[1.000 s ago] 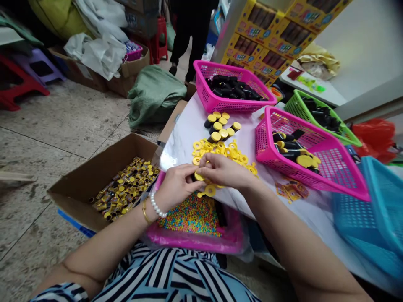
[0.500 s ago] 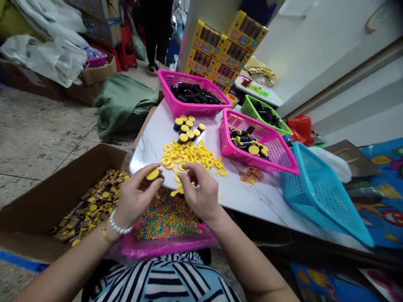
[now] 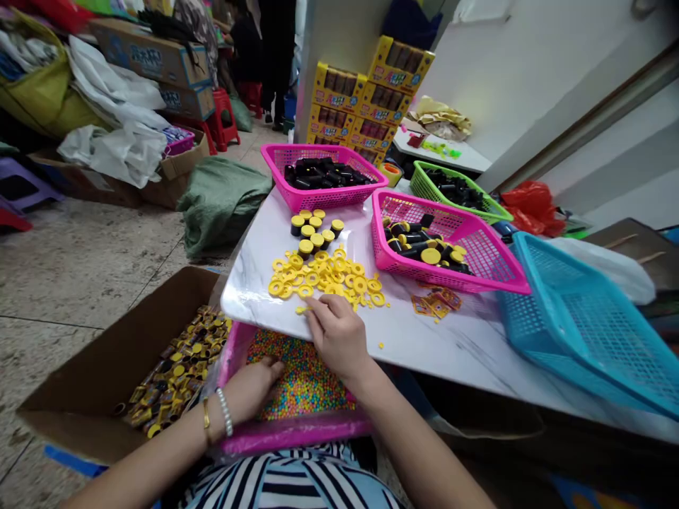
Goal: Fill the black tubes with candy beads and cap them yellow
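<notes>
My left hand (image 3: 252,387), with a pearl bracelet at the wrist, reaches down into a pink basin (image 3: 297,440) of small multicoloured beads (image 3: 310,385). Its fingers are curled among the beads; whatever they hold is hidden. At the table's near edge, my right hand (image 3: 339,336) has thumb and fingers pinched together at a small yellow plastic piece (image 3: 300,309). Just beyond lies a pile of yellow plastic rings (image 3: 318,272). Several black cylinders with yellow caps (image 3: 316,240) stand upright behind the rings.
A pink basket (image 3: 325,198) of black cylinders stands at the back; another pink basket (image 3: 450,276) holds yellow-capped ones. Farther right are a green basket (image 3: 488,212) and a blue basket (image 3: 588,353). A cardboard box (image 3: 74,417) of small containers is at left. Orange cards (image 3: 438,304) lie on the table.
My left hand has moved down from the table edge into the beads, and the yellow-capped piece it held is out of sight. My right hand stays by the rings. The view has shifted.
</notes>
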